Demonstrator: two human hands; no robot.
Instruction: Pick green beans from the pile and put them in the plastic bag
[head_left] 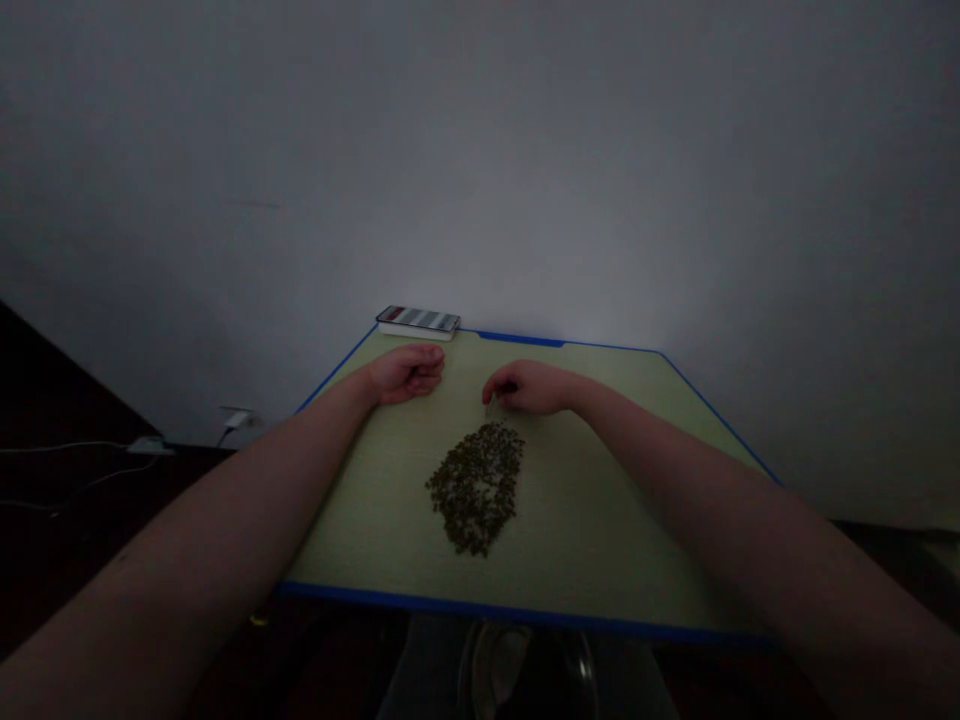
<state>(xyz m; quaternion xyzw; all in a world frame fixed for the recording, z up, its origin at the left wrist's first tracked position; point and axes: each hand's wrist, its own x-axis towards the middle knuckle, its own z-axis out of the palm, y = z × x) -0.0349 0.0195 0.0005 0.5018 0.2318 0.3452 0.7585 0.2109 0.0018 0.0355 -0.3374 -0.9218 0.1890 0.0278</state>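
Observation:
A loose, flat pile of small dark brown-green pieces (474,490), like seeds or dried beans, lies spread in the middle of the yellow-green table (600,520). My left hand (409,373) rests on its side beyond the pile to the left, fingers curled into a fist whose inside is hidden. Just past the pile's far end is my right hand (529,387), palm down, thumb and fingers bent together. Below its fingertips a faint, pale, see-through shape (493,409) shows, too dim to name. Whatever the right fingers hold is too small to make out.
A phone (418,318) with a lit screen lies on a white box (415,331) at the far left corner. Blue edging (450,602) borders the table, and a wall stands behind it. Below the near edge is a shiny metal bowl (480,665). Cables and a power strip (150,445) lie left.

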